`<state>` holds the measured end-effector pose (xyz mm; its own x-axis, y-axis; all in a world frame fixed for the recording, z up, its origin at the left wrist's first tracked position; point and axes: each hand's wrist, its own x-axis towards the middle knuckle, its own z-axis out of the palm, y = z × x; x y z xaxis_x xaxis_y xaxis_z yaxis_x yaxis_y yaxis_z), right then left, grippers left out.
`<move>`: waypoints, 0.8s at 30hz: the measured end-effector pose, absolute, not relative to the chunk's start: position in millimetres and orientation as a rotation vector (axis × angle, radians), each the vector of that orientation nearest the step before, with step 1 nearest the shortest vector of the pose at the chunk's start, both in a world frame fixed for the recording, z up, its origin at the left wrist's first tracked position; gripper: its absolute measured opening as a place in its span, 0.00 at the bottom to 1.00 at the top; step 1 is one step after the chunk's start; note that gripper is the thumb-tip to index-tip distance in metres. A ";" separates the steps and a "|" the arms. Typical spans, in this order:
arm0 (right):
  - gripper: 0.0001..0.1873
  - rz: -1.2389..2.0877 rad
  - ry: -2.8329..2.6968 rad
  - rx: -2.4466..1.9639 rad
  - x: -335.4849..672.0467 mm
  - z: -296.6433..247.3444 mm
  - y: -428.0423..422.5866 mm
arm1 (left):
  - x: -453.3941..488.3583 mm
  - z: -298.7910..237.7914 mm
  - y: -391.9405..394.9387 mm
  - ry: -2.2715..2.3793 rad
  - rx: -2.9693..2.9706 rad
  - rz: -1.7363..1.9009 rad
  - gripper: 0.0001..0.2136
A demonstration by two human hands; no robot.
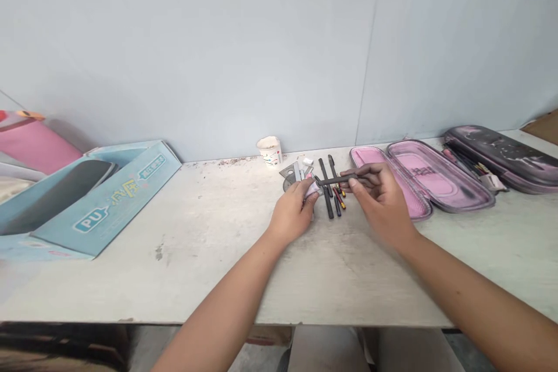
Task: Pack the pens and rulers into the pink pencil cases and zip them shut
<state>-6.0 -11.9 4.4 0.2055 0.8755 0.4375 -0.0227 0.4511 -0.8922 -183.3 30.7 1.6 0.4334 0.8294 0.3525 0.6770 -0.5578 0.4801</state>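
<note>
My right hand (pixel 377 189), its fingertips darkened, is closed on a slim black pen (pixel 332 181) held level and pointing left. The pen's left end meets a small crumpled whitish piece (pixel 312 188), perhaps tissue, pinched in my left hand (pixel 291 209). Beneath and behind the hands lie several black pens (pixel 328 203) and short coloured pencils or crayons (pixel 340 199). A ruler (pixel 298 171) and a dark set square (pixel 288 172) are behind my left hand, with a small white lump (pixel 307 161) nearby. Beside my right hand an open pink pencil case (pixel 418 170) lies flat.
A paper cup (pixel 270 151) stands by the wall. At the far right is a dark pencil case (pixel 505 157) with several pencils beside it. A blue cardboard box (pixel 117 197) holding a dark object occupies the left of the whitish table (pixel 183 285). Something pink (pixel 37 142) stands behind the box.
</note>
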 end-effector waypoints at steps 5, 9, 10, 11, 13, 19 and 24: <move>0.11 0.846 -1.182 -0.878 -3.2 5.8 -13.2 | -183.7 1.0 30.1 1.354 2.516 0.766 0.15; 0.12 0.831 -1.178 -0.951 0.0 1.5 -10.3 | -182.4 2.6 24.7 1.326 2.645 0.687 0.15; 0.11 0.813 -1.221 -1.001 -0.5 0.2 -9.9 | -181.6 2.8 23.0 1.305 2.653 0.687 0.15; 0.11 0.785 -1.296 -1.056 -1.6 -0.8 -9.8 | -180.8 2.7 21.4 1.287 2.655 0.687 0.15; 0.10 0.683 -1.515 -1.142 -4.3 -1.7 -9.6 | -179.2 2.7 18.7 1.256 2.644 0.690 0.15; 0.17 0.339 -1.882 -1.145 -10.2 -4.2 -4.9 | -183.5 9.1 21.2 1.204 2.405 1.047 0.18; 0.15 0.169 -2.097 -1.161 -26.9 -9.0 0.4 | -199.4 13.7 34.7 1.311 1.998 1.366 0.10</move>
